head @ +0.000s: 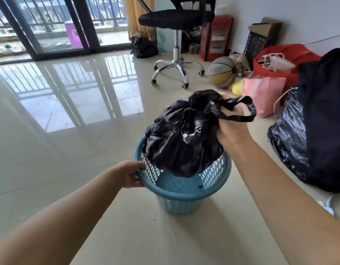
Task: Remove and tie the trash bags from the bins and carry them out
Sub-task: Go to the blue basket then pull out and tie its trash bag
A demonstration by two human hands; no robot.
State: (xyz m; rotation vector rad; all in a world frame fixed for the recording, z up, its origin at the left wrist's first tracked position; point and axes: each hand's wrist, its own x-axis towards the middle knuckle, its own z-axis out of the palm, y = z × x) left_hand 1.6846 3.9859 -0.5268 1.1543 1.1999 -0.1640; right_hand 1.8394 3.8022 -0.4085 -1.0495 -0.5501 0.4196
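Note:
A blue perforated plastic bin (184, 192) stands on the tiled floor at centre. A full black trash bag (180, 138), knotted at the top, hangs partly lifted out of it, its bottom still inside the rim. My right hand (230, 129) grips the bag's gathered neck, with a looped handle sticking out to the right. My left hand (132, 175) holds the bin's left rim, fingers curled over the edge.
A large filled black bag (299, 142) lies at the right. Behind are a pink bag (264, 94), a basketball (221, 71), a red bag (280, 62), an office chair (176, 44) and a red heater (216, 37). Glass balcony doors (50, 25) stand far left.

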